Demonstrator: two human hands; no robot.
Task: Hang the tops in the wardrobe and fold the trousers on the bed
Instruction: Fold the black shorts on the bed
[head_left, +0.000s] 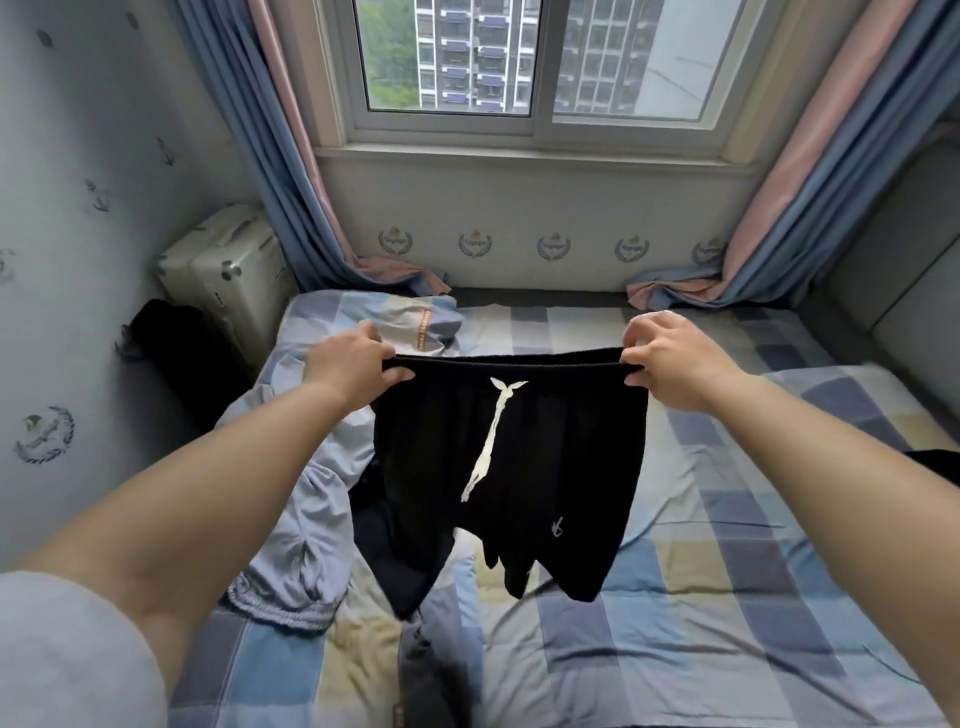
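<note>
Shorts (511, 467), black with a white drawstring, hang in the air above the checked bed (727, 571), stretched flat by the waistband. The left hand (349, 364) pinches one end of the waistband and the right hand (670, 358) pinches the other, fingers curled over the hem. A pale blue garment (306, 530) lies crumpled on the bed below the left forearm.

The black shorts (511, 467) hide the bed (727, 597) behind them and part of a dark garment (379, 551) lying beneath. Fingertips of the left hand (350, 366) and right hand (670, 358) vanish inside the waistband. A small pale mark (557, 528) on the shorts is too tiny to read. A dark item (935, 465) is cut off at the right edge.
</note>
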